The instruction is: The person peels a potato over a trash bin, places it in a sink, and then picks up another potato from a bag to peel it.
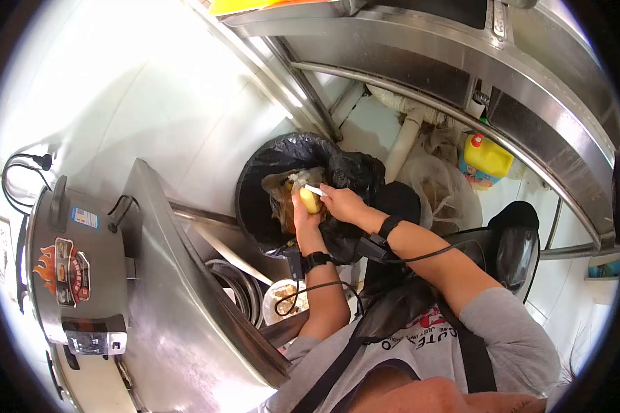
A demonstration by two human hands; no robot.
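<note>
Over the black-lined bin, my left hand is closed around a peeled-looking yellow potato. My right hand grips a white peeler, whose far end lies against or just above the upper part of the potato; its blade is too small to make out. Below both hands, brownish scraps and a crumpled pale piece lie inside the bin. Each wrist wears a black strap with a small box and a cable.
A steel counter with a large electric cooker stands at left. At upper right runs a steel sink frame, with a drain pipe, a plastic bag and a yellow bottle underneath. A bowl of scraps sits below the counter.
</note>
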